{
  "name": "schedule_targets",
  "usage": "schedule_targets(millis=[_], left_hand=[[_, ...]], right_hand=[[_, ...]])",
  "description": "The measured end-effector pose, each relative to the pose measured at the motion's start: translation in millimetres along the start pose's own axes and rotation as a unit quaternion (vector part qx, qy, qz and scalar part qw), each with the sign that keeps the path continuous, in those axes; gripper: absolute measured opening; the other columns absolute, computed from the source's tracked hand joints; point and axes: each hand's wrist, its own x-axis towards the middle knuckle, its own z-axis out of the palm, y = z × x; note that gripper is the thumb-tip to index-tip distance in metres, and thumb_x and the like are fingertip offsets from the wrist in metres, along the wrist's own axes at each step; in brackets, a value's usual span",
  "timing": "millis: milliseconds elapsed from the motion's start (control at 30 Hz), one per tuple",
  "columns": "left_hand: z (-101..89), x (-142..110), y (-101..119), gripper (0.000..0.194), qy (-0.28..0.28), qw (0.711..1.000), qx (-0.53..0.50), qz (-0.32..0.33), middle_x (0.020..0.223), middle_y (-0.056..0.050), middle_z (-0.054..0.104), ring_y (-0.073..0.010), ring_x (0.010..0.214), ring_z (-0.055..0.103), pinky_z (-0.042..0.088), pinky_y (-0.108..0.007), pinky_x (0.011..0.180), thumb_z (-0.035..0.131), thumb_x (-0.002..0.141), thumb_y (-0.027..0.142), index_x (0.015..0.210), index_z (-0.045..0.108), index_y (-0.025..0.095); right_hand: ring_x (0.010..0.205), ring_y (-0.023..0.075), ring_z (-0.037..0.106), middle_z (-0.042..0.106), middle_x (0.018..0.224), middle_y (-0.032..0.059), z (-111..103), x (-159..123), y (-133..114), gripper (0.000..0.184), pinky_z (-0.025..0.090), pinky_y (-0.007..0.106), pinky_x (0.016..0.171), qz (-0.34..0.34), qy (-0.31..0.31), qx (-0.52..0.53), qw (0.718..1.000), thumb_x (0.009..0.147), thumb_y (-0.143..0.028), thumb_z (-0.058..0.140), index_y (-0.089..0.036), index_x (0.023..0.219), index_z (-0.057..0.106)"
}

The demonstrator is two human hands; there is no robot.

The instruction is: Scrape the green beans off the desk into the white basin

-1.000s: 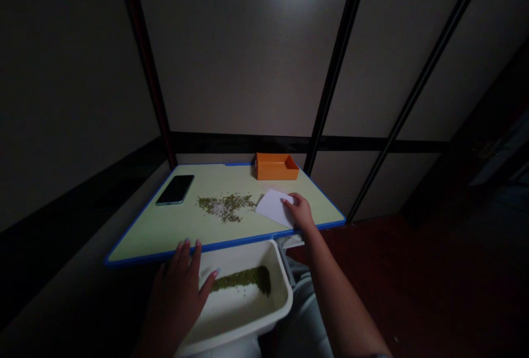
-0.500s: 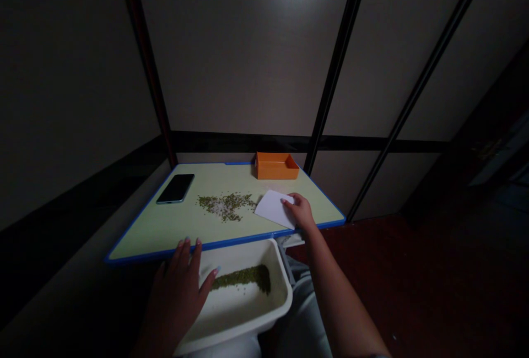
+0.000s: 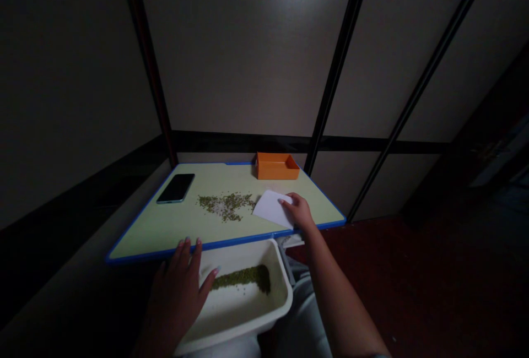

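My right hand [image 3: 299, 210] grips the right edge of a white card [image 3: 273, 207], thumb on top, with the card lying low over the table. The card's left edge touches a scatter of small green beans or seeds [image 3: 233, 202], with some whitish bits among them. My left hand [image 3: 182, 275] is open, fingers spread, over the left side of a white plastic tub [image 3: 279, 308]; its fingertips reach the table's front edge. A band of the same green beans [image 3: 248, 276] lies in the tub, partly hidden by my left thumb.
The small table [image 3: 152, 231] has a pale green top and blue rim. A phone [image 3: 177, 188] lies at its left, and an orange open box [image 3: 276, 168] stands at the back right. A panelled wall [image 3: 248, 71] rises behind. The tub sits below the front edge.
My right hand and the white card have shifted very slightly left, toward the scattered beans. My left hand stays in place.
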Motion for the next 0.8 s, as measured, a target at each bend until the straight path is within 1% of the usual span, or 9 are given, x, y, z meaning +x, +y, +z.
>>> schedule_targets(millis=[133,333,500,633,800], left_hand=[[0.5,0,0,0.062,0.015,1.0,0.001,0.003,0.15,-0.016,0.038,-0.0293,0.141,0.032,0.038,-0.046,0.104,0.031,0.091,0.042,0.142,0.045,0.01],[-0.6,-2,-1,0.062,0.012,1.0,0.001,0.003,0.15,-0.016,0.038,-0.0295,0.141,0.033,0.039,-0.046,0.103,0.033,0.091,0.042,0.142,0.044,0.01],[-2.6,-2,0,0.062,0.003,1.0,0.013,0.0,0.151,-0.016,0.037,-0.0289,0.141,0.032,0.038,-0.045,0.104,0.033,0.091,0.043,0.142,0.044,0.01],[-0.7,-1,-1,0.062,0.015,1.0,0.002,0.002,0.149,-0.016,0.039,-0.0291,0.14,0.034,0.038,-0.045,0.104,0.034,0.09,0.044,0.141,0.046,0.01],[0.8,-1,-1,0.062,0.027,1.0,-0.011,0.012,0.149,-0.018,0.039,-0.0307,0.14,0.034,0.039,-0.045,0.104,0.036,0.09,0.043,0.141,0.046,0.009]], right_hand=[[0.066,0.0168,0.054,0.066,0.074,0.0044,0,0,1,0.037,0.04,0.026,0.058,0.005,0.0,0.01,1.0,0.065,-0.049,0.067,-0.016,0.081,0.065],[0.065,0.0165,0.054,0.066,0.073,0.0027,2,2,4,0.037,0.041,0.026,0.058,0.002,0.0,0.007,1.0,0.065,-0.049,0.067,-0.017,0.082,0.065],[0.063,0.0161,0.052,0.065,0.069,0.0019,10,1,1,0.035,0.039,0.025,0.056,0.0,0.0,-0.006,1.0,0.064,-0.048,0.069,-0.017,0.081,0.066],[0.065,0.0169,0.055,0.067,0.071,0.0022,18,-1,0,0.033,0.04,0.026,0.057,-0.003,0.003,-0.01,1.0,0.064,-0.047,0.069,-0.019,0.081,0.067],[0.066,0.0173,0.055,0.067,0.072,0.0023,18,-2,0,0.031,0.041,0.026,0.057,-0.009,0.006,-0.007,1.0,0.064,-0.046,0.069,-0.019,0.08,0.066]])
